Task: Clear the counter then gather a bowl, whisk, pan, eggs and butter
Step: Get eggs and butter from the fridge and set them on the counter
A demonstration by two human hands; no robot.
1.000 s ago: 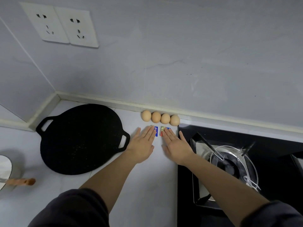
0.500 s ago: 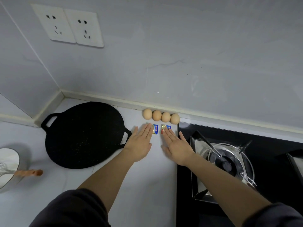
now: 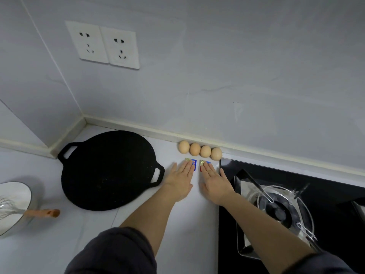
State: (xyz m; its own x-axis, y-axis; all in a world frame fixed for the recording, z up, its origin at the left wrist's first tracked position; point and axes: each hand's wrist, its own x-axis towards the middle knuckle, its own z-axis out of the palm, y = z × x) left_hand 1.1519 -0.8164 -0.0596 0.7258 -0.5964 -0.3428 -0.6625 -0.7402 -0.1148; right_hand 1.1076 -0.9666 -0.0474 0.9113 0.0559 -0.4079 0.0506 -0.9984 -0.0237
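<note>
Nothing moved, left hand (image 3: pixel 180 181) and right hand (image 3: pixel 215 183) flat atop butter packets (image 3: pixel 194 164), eggs (image 3: pixel 195 149) beyond.

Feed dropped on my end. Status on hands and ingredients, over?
Both open: left hand, right hand flat, fingertips on butter packets. Four eggs along wall, pan left of them, whisk in bowl far left. Nothing in the way.

Eggs (image 3: pixel 200 150) between pan (image 3: pixel 107 170) and stove (image 3: pixel 296 204).
</note>
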